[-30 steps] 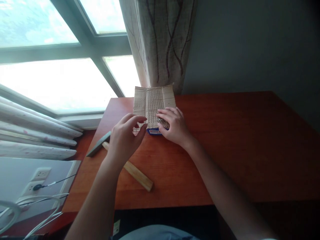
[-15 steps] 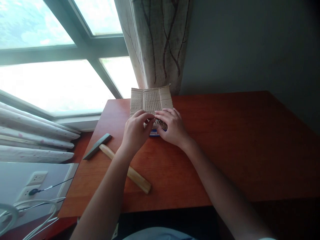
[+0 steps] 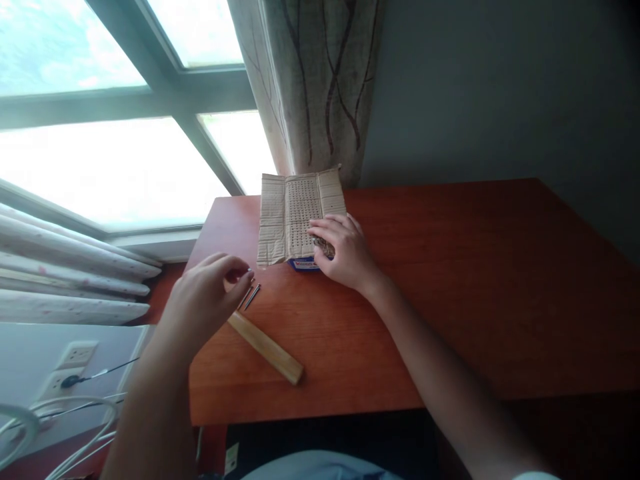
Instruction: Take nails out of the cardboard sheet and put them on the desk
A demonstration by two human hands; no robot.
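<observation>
My left hand (image 3: 215, 293) hovers over the table's left side, thumb and forefinger pinched together. A tiny bright bit shows at the fingertips, too small to name. Just beside them, thin metal nails (image 3: 253, 297) lie on the tabletop. A wooden hammer handle (image 3: 267, 348) runs from under this hand, its head hidden. My right hand (image 3: 345, 250) is curled over the right side of a creased cardboard sheet (image 3: 303, 207) with rows of small holes, gripping a mottled brown object (image 3: 325, 248). Beneath the sheet's front edge shows a blue box (image 3: 304, 265).
The reddish wooden table (image 3: 450, 287) extends far to the right. Behind the cardboard hangs a patterned curtain (image 3: 325, 87), beside a window at the left. A wall socket (image 3: 75, 355) with a plug and white cables is below left.
My left hand has moved left and down from the cardboard to above the hammer, uncovering the sheet's front left part and the nails. The right hand has stayed in place.
</observation>
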